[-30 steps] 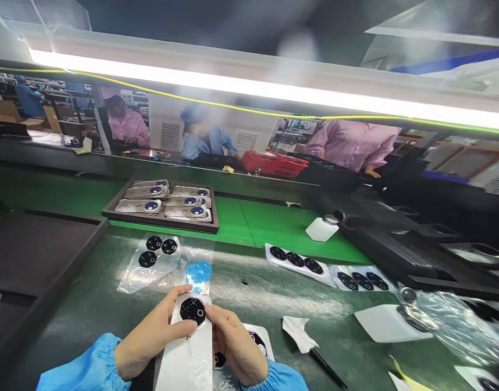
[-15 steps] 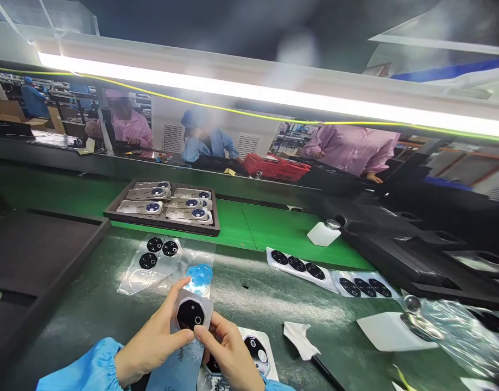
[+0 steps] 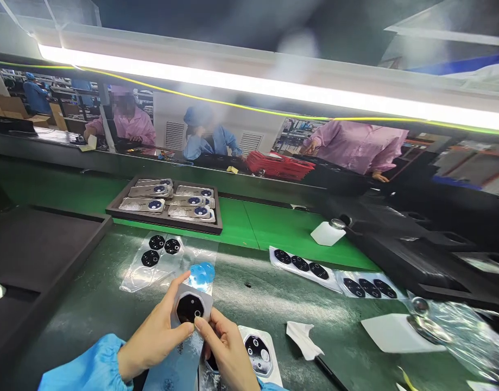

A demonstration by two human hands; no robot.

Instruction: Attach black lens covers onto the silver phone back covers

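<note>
The left hand [image 3: 153, 336] and right hand [image 3: 227, 350] pinch the edges of a black lens cover [image 3: 188, 308]. Open green tabletop [image 3: 98, 304] lies left of the hands; a white wipe [image 3: 302, 339] sits right.

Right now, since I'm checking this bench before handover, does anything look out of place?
A crumpled white wipe lies loose on the green bench mat, unlike the neatly laid black-disc sheets and tray nearby.

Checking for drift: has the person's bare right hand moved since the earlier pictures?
Yes, leftward: against the white backing card with a black lens piece, the bare right hand has drawn away, showing more card.
</note>
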